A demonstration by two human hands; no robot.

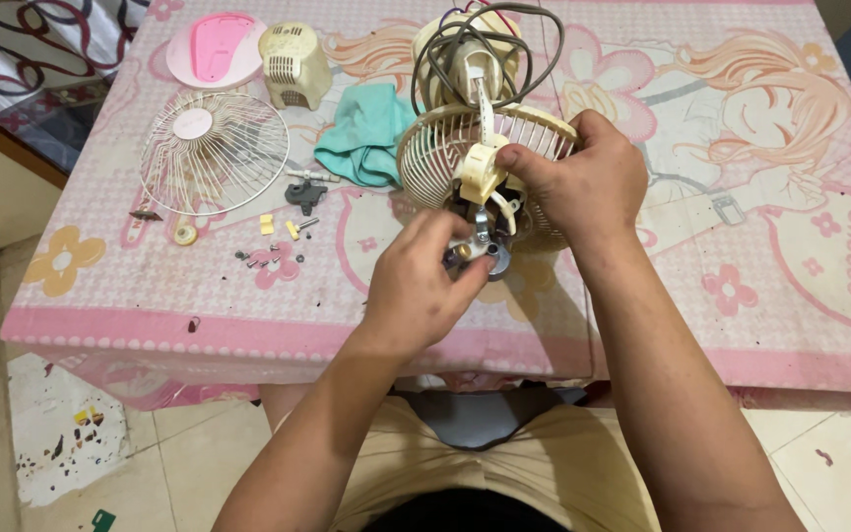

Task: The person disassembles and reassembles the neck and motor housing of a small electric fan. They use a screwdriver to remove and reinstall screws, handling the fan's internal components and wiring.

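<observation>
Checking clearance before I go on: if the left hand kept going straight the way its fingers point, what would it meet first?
The left hand points up and right, and its fingertips already touch the metal motor part under the cream fan grille. Beyond that sits the right hand, though depth is unclear.

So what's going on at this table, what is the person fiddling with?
A person holds a partly dismantled small cream fan over a pink patterned table cover. The right hand grips the rear grille and a cream bracket, while the left hand pinches a metal part at the fan's base. On the cover to the left lie the front grille, a pink blade piece, a cream motor housing, a teal cloth and loose screws.
</observation>
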